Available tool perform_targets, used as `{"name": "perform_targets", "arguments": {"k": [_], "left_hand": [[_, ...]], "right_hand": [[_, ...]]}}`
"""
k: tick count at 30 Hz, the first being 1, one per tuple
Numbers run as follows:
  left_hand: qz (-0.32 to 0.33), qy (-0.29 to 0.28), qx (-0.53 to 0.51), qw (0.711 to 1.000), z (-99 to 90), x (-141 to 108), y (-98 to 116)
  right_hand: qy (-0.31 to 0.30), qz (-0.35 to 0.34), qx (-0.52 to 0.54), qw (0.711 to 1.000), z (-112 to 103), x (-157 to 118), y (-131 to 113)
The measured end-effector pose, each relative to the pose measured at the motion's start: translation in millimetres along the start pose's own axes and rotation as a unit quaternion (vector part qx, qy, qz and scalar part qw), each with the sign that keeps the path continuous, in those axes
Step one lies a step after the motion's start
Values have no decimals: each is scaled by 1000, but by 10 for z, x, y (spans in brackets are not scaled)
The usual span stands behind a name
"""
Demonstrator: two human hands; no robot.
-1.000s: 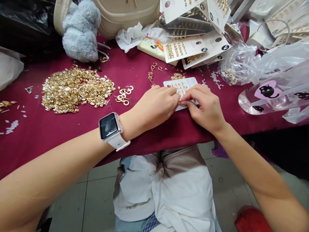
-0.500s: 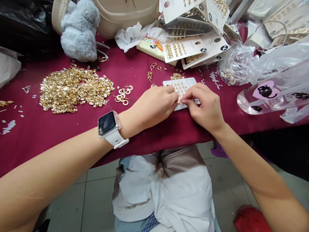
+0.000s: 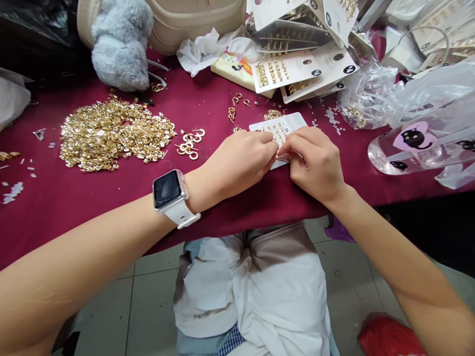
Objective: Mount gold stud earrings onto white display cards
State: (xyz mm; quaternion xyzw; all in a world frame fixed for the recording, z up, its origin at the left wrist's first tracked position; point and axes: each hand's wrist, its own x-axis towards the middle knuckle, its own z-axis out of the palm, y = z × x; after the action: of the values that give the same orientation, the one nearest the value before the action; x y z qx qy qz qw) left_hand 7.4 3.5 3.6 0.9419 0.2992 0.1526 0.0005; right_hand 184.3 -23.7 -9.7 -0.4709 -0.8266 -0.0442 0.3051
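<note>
A white earring card (image 3: 297, 121) with rows of small gold studs lies on the maroon cloth under my fingers. My left hand (image 3: 241, 155), a smartwatch (image 3: 166, 189) on its wrist, rests over the card's left part with fingers curled together; what they grip is hidden beneath the hand. From the right, my right hand (image 3: 315, 160) reaches over the card's lower right part, thumb and forefinger pinched. A tiny pale gold bit shows where the two hands' fingertips meet, too small to name. Behind the card sits a small heap of gold pieces (image 3: 272, 114).
To the left lies a big pile of gold fittings (image 3: 115, 133), with several gold hoop earrings (image 3: 191, 144) beside it. Filled earring cards (image 3: 285, 71) are stacked at the back. A clear bottle (image 3: 404, 148) lies at right. A beige bag (image 3: 196, 22) and grey plush (image 3: 120, 49) stand behind.
My fingertips have shifted slightly at the card, and a tiny pale gold bit now shows between them. The card is turned a little. The view has shifted slightly; both hands stay over the card.
</note>
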Motion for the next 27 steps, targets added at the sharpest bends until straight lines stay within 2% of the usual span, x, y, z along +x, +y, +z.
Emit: {"name": "perform_targets", "arguments": {"k": [5,13,19,24,27], "left_hand": [[10,26,1,1000,32,-10,-13],[-27,-34,-20,999,-28,-3,5],[-21,-20,-34,999,-11,-14,-9],[-29,-20,-31,999,-3,-9,-5],[-27,-12,-21,999,0,-7,-1]], "right_hand": [[16,-14,-21,1000,9,-8,4],[35,-2,-28,999,-26,-76,27],[58,28,-8,998,-74,-99,17],[43,11,-21,999,-81,-94,5],[57,8,-40,998,-75,-102,6]]}}
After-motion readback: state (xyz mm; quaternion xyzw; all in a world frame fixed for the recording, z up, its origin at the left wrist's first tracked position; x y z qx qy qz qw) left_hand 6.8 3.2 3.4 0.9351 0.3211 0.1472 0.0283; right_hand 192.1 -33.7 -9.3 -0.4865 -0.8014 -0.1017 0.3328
